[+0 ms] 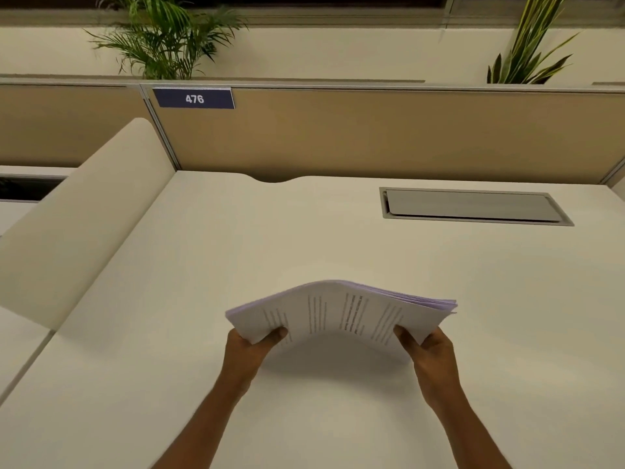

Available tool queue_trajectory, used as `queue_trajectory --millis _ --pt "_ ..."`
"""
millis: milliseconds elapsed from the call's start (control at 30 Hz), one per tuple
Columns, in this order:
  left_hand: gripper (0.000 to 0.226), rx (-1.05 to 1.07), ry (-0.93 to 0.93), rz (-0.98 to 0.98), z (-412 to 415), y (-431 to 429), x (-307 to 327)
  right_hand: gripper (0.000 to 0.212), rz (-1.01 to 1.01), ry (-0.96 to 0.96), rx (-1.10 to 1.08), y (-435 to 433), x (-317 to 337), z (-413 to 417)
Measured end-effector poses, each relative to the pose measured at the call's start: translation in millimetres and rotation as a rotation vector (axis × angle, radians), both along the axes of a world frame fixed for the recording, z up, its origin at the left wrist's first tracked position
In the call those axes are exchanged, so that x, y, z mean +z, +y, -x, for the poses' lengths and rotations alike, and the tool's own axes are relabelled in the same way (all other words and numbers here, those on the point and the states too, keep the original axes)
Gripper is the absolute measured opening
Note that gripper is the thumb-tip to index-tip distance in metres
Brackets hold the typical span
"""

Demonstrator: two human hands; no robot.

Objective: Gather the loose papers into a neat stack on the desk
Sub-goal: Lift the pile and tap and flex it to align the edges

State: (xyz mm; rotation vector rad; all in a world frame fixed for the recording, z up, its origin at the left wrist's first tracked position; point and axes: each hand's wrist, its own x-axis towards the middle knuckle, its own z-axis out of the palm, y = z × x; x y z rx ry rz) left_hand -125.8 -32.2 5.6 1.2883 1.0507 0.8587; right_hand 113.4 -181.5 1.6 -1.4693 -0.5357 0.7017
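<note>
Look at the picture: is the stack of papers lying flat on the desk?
No: both hands, left and right, hold the stack of papers bowed upward above the desk, casting a shadow beneath it.

Both hands grip papers (341, 313) (bowed) above desk (203, 265).

warm, even overhead light, moderately dim, with a soft diffuse shadow on the desk (169, 333) beneath the arched papers (338, 313); printed lines slightly blurred, no glare, and wide-angle distortion bending the partition (372, 130) toward 3 and 9 o'clock.
</note>
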Motion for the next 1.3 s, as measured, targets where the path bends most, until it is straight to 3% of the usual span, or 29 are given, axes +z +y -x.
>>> queue_trajectory --millis 67,200,333,567,667,733,833,900,1000,1067,1167,1300 --pt "0.035 0.041 0.003 0.004 -6 -1 0 0.030 -0.001 0.012 0.010 2 0 0" --pt "0.029 0.066 0.004 0.003 -12 0 9 0.053 -0.021 0.008 0.011 3 8 -4" --pt "0.027 0.056 0.059 0.007 -12 0 7 0.021 0.033 0.002 0.011 1 0 -8" --pt "0.017 0.054 0.092 0.081 -14 -6 4 0.017 0.179 -0.066 -0.007 3 -5 -4" --pt "0.013 -0.002 0.101 0.147 -14 -4 12 0.026 0.225 -0.137 -0.070 6 5 -15" --pt "0.033 -0.061 0.100 0.213 -12 -4 18 0.039 0.308 -0.128 -0.103 8 12 -26" --pt "0.050 -0.068 -0.006 0.286 -10 -10 22 0.057 0.374 0.065 -0.116 5 18 -39" --pt "0.042 0.007 -0.093 0.334 -13 -18 23 0.073 0.308 0.353 -0.080 1 17 -38" --pt "0.035 0.142 -0.189 0.425 -23 -33 18 0.074 0.167 0.709 0.103 1 17 -10" --pt "0.036 0.204 -0.211 0.454 -30 -44 14 0.069 0.089 0.770 0.191 7 20 15" --pt "0.030 0.258 -0.207 0.463 -39 -61 8 0.042 -0.072 0.804 0.170 19 25 38" --pt "0.044 0.215 -0.165 0.462 -48 -77 4 0.038 -0.079 0.625 0.014 30 32 46"
